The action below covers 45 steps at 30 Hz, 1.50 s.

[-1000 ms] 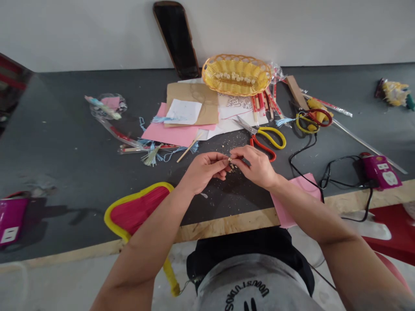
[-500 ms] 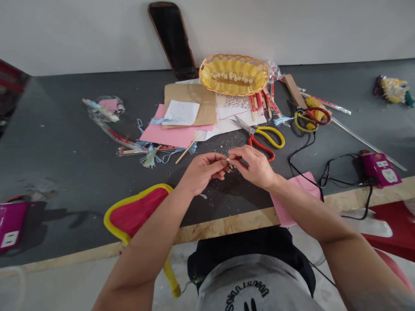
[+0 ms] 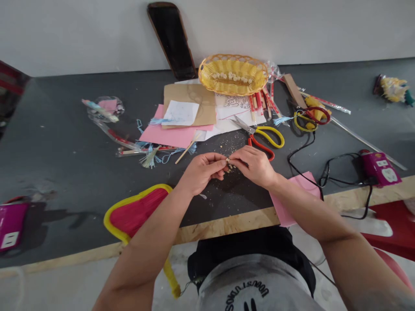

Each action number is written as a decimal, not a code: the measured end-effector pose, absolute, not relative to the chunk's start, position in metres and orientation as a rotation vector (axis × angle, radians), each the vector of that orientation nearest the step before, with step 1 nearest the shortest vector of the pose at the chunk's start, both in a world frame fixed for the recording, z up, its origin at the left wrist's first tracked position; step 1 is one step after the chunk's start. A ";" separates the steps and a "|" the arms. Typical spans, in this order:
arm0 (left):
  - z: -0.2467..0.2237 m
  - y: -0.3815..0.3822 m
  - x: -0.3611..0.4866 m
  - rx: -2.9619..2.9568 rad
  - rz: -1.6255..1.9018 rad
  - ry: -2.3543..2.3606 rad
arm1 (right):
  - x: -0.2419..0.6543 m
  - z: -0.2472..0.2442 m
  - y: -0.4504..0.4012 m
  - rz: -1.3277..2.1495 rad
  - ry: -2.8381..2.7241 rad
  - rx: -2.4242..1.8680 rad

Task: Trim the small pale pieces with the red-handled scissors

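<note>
Now, piece (image 3: pixel 228 160): over the desk (image 3: pixel 65 108), nearer its front edge.
Grip: left hand (image 3: pixel 204 171) and right hand (image 3: pixel 255 167) pinch it together.
Change: barely any within the second; handling seemingly continues.

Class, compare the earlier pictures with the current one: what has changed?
Nothing clearly moved; only the camera view drifted slightly right. Nothing was taken or let go: the left hand and right hand still pinch a small pale piece. Scissors and basket stayed put.
</note>
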State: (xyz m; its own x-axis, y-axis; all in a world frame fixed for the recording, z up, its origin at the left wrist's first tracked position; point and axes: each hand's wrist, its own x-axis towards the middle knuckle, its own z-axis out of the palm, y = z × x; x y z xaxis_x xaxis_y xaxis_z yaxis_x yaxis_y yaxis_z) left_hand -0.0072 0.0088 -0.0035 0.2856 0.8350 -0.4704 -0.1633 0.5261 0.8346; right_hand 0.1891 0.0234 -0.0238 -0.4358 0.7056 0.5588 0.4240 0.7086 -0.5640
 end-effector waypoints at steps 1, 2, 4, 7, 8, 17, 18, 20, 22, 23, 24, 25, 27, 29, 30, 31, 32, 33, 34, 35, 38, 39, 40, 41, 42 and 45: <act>-0.004 0.009 -0.007 0.759 0.760 1.079 | 0.189 -0.024 0.023 0.431 -2.097 -0.857; -0.004 0.009 -0.007 0.760 0.759 1.079 | 0.189 -0.024 0.023 0.429 -2.104 -0.858; -0.004 0.009 -0.007 0.765 0.759 1.081 | 0.189 -0.024 0.023 0.433 -2.117 -0.862; -0.005 0.009 -0.007 0.772 0.763 1.091 | 0.189 -0.023 0.023 0.445 -2.132 -0.869; -0.005 0.009 -0.007 0.774 0.766 1.095 | 0.189 -0.022 0.022 0.448 -2.134 -0.870; -0.005 0.009 -0.006 0.787 0.771 1.107 | 0.189 -0.023 0.022 0.446 -2.144 -0.890; -0.006 0.009 -0.007 0.788 0.770 1.108 | 0.189 -0.023 0.022 0.448 -2.146 -0.892; -0.007 0.009 -0.007 0.790 0.770 1.106 | 0.190 -0.023 0.022 0.454 -2.144 -0.884; -0.007 0.009 -0.007 0.796 0.767 1.101 | 0.190 -0.023 0.022 0.458 -2.137 -0.867; -0.008 0.009 -0.007 0.802 0.765 1.098 | 0.190 -0.024 0.022 0.459 -2.136 -0.865; -0.008 0.009 -0.007 0.809 0.764 1.097 | 0.190 -0.024 0.022 0.461 -2.139 -0.870; -0.008 0.009 -0.007 0.817 0.762 1.098 | 0.190 -0.024 0.022 0.464 -2.145 -0.879; -0.008 0.009 -0.007 0.828 0.764 1.107 | 0.191 -0.024 0.023 0.466 -2.160 -0.901; -0.008 0.009 -0.008 0.832 0.780 1.125 | 0.191 -0.024 0.024 0.432 -2.180 -0.934; -0.007 0.010 -0.009 0.830 0.797 1.138 | 0.192 -0.024 0.024 0.398 -2.194 -0.958; -0.008 0.010 -0.009 0.824 0.819 1.151 | 0.192 -0.025 0.025 0.360 -2.209 -0.987; -0.008 0.011 -0.010 0.818 0.843 1.163 | 0.193 -0.026 0.026 0.326 -2.231 -1.019; -0.008 0.011 -0.010 0.811 0.865 1.174 | 0.193 -0.027 0.027 0.303 -2.256 -1.046; -0.009 0.012 -0.011 0.806 0.884 1.183 | 0.194 -0.028 0.028 0.297 -2.282 -1.063; -0.009 0.012 -0.011 0.801 0.895 1.189 | 0.195 -0.029 0.029 0.304 -2.307 -1.071; -0.008 0.013 -0.012 0.799 0.909 1.206 | 0.199 -0.030 0.033 0.330 -2.329 -1.055; -0.007 0.013 -0.012 0.802 0.911 1.212 | 0.202 -0.029 0.036 0.323 -2.305 -1.060; -0.006 0.013 -0.013 0.806 0.913 1.216 | 0.205 -0.028 0.038 0.306 -2.269 -1.077; -0.005 0.013 -0.013 0.811 0.913 1.220 | 0.210 -0.027 0.041 0.279 -2.224 -1.107; -0.003 0.013 -0.014 0.814 0.912 1.225 | 0.215 -0.025 0.045 0.248 -2.179 -1.150; 0.000 0.014 -0.015 0.811 0.919 1.242 | 0.232 -0.024 0.055 0.138 -2.132 -1.339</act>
State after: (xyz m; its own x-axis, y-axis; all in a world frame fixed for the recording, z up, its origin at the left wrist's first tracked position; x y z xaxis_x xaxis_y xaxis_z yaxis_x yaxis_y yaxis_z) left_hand -0.0148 0.0143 -0.0001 0.0803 0.9069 -0.4136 -0.1305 0.4210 0.8976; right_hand 0.2319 0.0553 -0.0243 -0.3023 0.8464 0.4383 0.7828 0.4828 -0.3925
